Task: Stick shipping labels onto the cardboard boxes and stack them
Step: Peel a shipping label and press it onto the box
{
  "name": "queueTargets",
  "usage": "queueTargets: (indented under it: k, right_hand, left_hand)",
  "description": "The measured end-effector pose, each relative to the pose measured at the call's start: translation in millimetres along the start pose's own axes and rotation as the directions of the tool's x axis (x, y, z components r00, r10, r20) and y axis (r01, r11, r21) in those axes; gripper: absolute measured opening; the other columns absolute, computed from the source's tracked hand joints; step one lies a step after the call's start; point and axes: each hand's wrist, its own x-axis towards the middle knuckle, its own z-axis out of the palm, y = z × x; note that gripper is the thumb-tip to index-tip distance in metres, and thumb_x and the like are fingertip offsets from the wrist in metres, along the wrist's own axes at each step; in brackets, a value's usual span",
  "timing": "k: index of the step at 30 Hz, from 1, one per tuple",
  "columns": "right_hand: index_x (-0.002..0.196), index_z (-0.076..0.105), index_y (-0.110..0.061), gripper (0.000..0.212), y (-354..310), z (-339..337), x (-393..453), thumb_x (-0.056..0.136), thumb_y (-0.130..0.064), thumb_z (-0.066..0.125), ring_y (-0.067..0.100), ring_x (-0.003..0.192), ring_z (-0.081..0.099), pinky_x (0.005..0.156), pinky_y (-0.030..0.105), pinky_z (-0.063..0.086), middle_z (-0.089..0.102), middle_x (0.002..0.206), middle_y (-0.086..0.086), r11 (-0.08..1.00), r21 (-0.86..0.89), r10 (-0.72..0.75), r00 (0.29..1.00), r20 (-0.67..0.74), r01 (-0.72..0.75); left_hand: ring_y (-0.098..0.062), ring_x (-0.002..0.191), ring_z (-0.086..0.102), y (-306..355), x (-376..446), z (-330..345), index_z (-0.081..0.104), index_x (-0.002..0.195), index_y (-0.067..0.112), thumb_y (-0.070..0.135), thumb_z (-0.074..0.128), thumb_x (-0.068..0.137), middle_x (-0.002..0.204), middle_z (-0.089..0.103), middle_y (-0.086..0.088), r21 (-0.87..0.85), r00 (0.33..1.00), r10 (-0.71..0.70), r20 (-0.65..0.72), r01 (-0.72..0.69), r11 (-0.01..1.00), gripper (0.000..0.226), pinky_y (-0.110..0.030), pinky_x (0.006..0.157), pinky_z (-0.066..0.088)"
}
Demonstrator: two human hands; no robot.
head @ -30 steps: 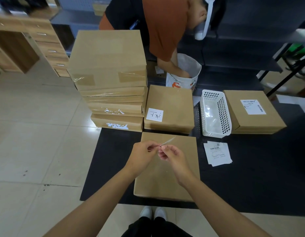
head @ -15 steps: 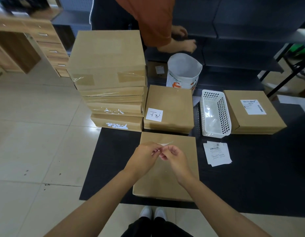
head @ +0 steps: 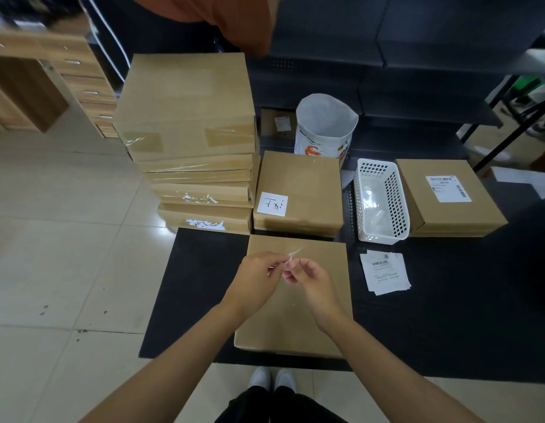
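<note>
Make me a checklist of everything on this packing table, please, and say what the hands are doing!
Surface: black table, partly bare.
Job's things: plain box under both hands; labelled box at far right; box with handwritten note; tall box stack at left; loose labels beside the plain box.
Clutter: white basket; white bag behind the boxes.
Hands: left hand and right hand together pinch a thin label strip above the plain box.
Cables: nothing seen.
Surroundings: tiled floor, wooden drawers, dark shelving, another person in an orange top behind the table.
</note>
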Motion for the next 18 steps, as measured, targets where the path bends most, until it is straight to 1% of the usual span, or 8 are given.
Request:
queueTargets:
  k: [3, 6, 7, 11, 18]
  right_hand:
    - [0.095, 0.068, -0.017, 0.015, 0.9, 0.1, -0.7, 0.096, -0.025, 0.055, 0.009, 0.085, 0.062, 0.077, 0.018, 0.048, 0.068, 0.089, -0.001, 0.999, -0.032, -0.021, 1.000, 0.012, 0.022]
    - [0.093, 0.068, -0.016, 0.016, 2.2, 0.9, 0.0, 0.097, -0.024, 0.054, 0.007, 0.081, 0.061, 0.077, 0.019, 0.049, 0.067, 0.084, -0.003, 0.998, -0.043, -0.052, 0.999, 0.006, 0.052]
    - [0.093, 0.068, -0.016, 0.016, 3.0, 0.7, 0.5, 0.098, -0.023, 0.054, 0.006, 0.080, 0.061, 0.076, 0.019, 0.049, 0.067, 0.083, -0.004, 0.997, -0.042, -0.065, 0.998, 0.004, 0.066]
    - [0.089, 0.068, -0.018, 0.017, 6.2, -0.1, 1.1, 0.098, -0.024, 0.054, 0.007, 0.080, 0.060, 0.077, 0.022, 0.049, 0.066, 0.080, -0.006, 0.992, -0.076, -0.098, 0.995, 0.025, 0.100]
    - [0.095, 0.066, -0.016, 0.017, 8.0, 1.2, 0.1, 0.099, -0.023, 0.051, 0.010, 0.086, 0.061, 0.085, 0.028, 0.049, 0.067, 0.089, -0.001, 0.996, -0.072, -0.046, 0.998, 0.043, 0.049]
  left_hand:
    - [-0.001, 0.088, 0.063, 1.3, 1.9, -0.1, 0.074, 0.104, 0.014, 0.016, 0.062, 0.092, 0.094, 0.073, 0.005, -0.071, 0.998, -0.056, -0.027, 0.054, 0.996, 0.017, -0.016, 0.079, 0.050]
    - [0.011, 0.084, 0.061, 0.3, 3.5, 0.2, 0.075, 0.104, 0.014, 0.016, 0.064, 0.091, 0.091, 0.071, 0.011, -0.093, 0.994, -0.104, -0.044, 0.100, 0.991, 0.017, -0.005, 0.075, 0.044]
    - [0.013, 0.083, 0.060, -0.3, 3.8, 0.5, 0.075, 0.103, 0.014, 0.016, 0.065, 0.090, 0.090, 0.070, 0.014, -0.093, 0.993, -0.111, -0.047, 0.106, 0.990, 0.017, -0.004, 0.075, 0.043]
    - [0.012, 0.083, 0.061, -1.6, 2.7, 1.4, 0.075, 0.102, 0.013, 0.016, 0.066, 0.090, 0.089, 0.071, 0.012, -0.090, 0.994, -0.096, -0.057, 0.091, 0.992, 0.016, -0.005, 0.075, 0.044]
    - [0.014, 0.083, 0.060, -2.2, -1.4, 1.7, 0.074, 0.102, 0.013, 0.012, 0.064, 0.090, 0.086, 0.066, 0.017, -0.075, 0.995, -0.083, -0.055, 0.078, 0.994, 0.016, -0.004, 0.075, 0.044]
